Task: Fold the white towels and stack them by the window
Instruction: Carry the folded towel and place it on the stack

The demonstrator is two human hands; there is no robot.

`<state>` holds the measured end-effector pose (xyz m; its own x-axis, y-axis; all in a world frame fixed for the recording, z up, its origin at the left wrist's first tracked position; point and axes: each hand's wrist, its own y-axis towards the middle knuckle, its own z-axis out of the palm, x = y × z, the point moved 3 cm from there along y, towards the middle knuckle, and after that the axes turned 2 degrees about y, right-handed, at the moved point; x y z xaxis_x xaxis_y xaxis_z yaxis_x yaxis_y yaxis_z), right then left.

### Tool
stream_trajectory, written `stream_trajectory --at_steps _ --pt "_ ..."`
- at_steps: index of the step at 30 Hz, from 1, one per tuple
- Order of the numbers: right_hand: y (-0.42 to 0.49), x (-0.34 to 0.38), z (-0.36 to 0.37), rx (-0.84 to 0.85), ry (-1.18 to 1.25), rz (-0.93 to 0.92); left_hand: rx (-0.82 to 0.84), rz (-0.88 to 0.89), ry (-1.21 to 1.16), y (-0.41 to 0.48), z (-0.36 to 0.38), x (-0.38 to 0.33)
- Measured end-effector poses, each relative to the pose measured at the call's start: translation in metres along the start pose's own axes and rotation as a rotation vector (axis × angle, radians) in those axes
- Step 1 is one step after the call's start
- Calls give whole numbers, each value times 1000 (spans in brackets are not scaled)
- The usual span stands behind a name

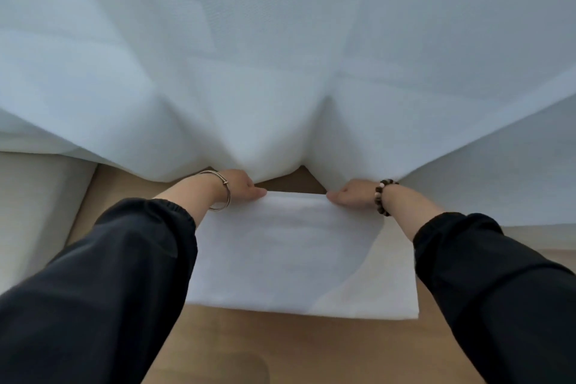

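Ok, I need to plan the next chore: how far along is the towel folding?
Done: the folded white cloth towel lies flat on the light wooden surface, at the hem of the sheer white curtain. In hand: the left hand and right hand pinch its far corners. Left: letting go; no other towels show, so I cannot tell whether more remain.

No readable text, label, brand, number or sign anywhere in view.
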<state>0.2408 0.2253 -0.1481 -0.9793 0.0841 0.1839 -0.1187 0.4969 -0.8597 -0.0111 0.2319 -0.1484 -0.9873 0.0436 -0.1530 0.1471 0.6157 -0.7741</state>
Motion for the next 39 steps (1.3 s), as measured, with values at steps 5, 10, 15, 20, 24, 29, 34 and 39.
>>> stream_trajectory --at_steps 5,10,15,20,24,29,34,39 --pt "8 0 -6 80 -50 15 101 -5 27 11 1 1" --pt "5 7 -6 202 59 36 103 -15 80 13 4 -8" --pt "5 17 -1 155 -53 -11 120 -16 43 8 4 -4" --pt "-1 19 1 146 -139 -59 146 48 5 14 13 4" --pt "-1 16 0 118 -98 -76 160 43 -1 13 10 2" --pt "6 10 6 32 -51 -83 124 -40 -88 10 -1 -2" --pt "8 6 20 -73 21 -76 225 -83 -52 8 -5 -5" --pt "1 8 26 -223 87 -120 266 -79 -33 8 0 -3"
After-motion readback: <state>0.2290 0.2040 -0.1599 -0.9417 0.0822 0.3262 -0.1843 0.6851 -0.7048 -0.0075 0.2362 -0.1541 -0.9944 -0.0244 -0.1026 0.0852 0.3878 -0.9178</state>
